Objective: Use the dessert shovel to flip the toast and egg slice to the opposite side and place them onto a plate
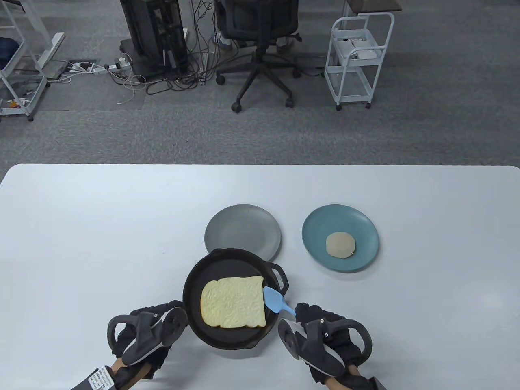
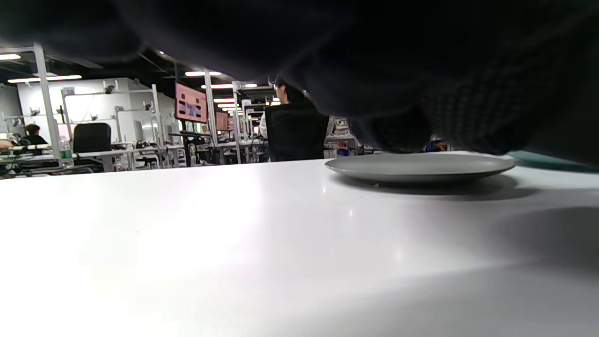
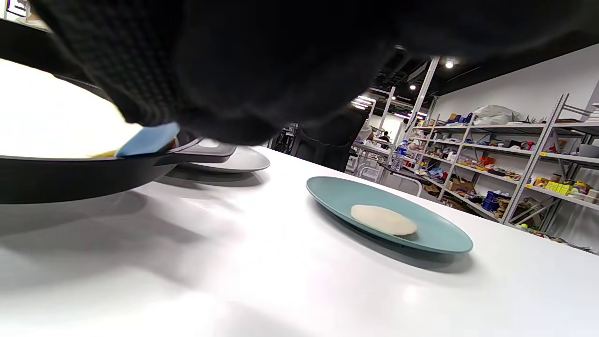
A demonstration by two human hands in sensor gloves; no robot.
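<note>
Right grip (image 1: pixel 325 337) around dessert shovel (image 1: pixel 276 301) beside toast (image 1: pixel 233 302)

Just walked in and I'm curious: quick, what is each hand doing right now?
Left hand: at the pan's near-left rim, probably holding its handle; the grip is hidden, so it cannot be told.
Right hand: holding the blue shovel, blade at the toast's right edge.

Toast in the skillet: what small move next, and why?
Probably slide the blue shovel leftward under the toast. Its blade already sits at the toast's right edge inside the skillet, held by the right hand. The egg slice is plated, and the grey plate is bare.
</note>
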